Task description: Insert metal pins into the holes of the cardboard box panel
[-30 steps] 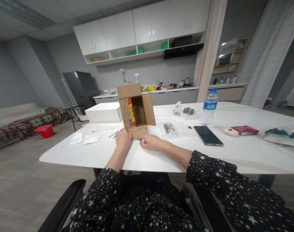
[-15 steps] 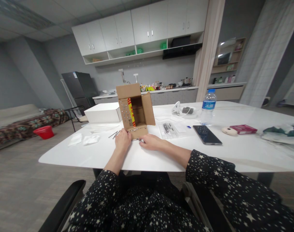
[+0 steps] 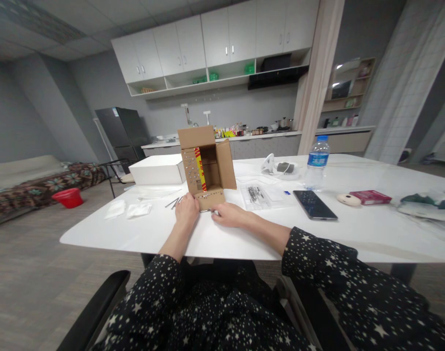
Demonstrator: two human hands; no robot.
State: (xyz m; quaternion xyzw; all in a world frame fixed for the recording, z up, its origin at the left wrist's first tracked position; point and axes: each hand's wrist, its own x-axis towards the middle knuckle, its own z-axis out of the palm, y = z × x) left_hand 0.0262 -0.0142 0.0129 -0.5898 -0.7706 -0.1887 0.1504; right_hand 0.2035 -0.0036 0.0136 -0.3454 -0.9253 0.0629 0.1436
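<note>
An opened cardboard box [image 3: 228, 165] stands on the white table with its flaps spread and its inside facing me. Small silvery bits dot its left flap [image 3: 191, 170], which carries red-and-yellow tape, and more lie along the lower flap [image 3: 215, 199]. My left hand [image 3: 188, 209] is closed at the left edge of that lower flap, its fingertips partly hidden. At the flap's right front corner, my right hand [image 3: 228, 214] has its fingers curled together by a thin metallic piece [image 3: 206, 210], too small to name. Several thin dark rods [image 3: 173, 202] lie just left of my left hand.
Behind the rods is a white box [image 3: 156, 170]; white tissues [image 3: 138, 210] lie at left. A clear tray of small parts [image 3: 257, 196], a phone [image 3: 314, 204], a water bottle [image 3: 316, 163], a white fan-like device [image 3: 281, 168] and a dark red box [image 3: 373, 197] occupy the right.
The whole view has shifted very slightly. Both hands stay at the lower flap, and the box stands as before.
</note>
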